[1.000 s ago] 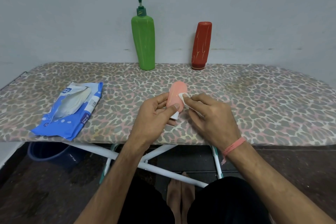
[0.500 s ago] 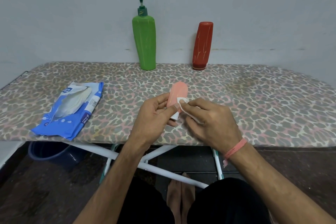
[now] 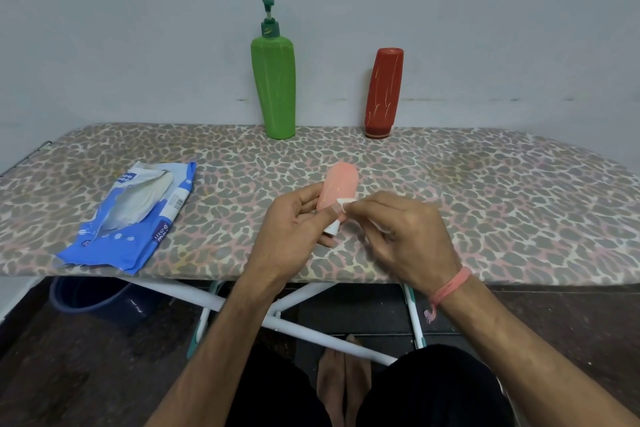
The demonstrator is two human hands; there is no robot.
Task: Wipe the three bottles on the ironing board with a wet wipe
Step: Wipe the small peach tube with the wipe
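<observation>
Pink bottle [image 3: 338, 186] unlabelled (wipes pack [image 3: 138, 218] lettering unreadable).

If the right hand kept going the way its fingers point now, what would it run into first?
The right hand points left, its fingers pressing the wet wipe against the pink bottle. So the bottle comes first, then probably the left hand gripping it.

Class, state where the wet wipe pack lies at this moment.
In the head view, the wet wipe pack lies flat on the left part of the ironing board, near its front edge, well left of the left hand.
</observation>
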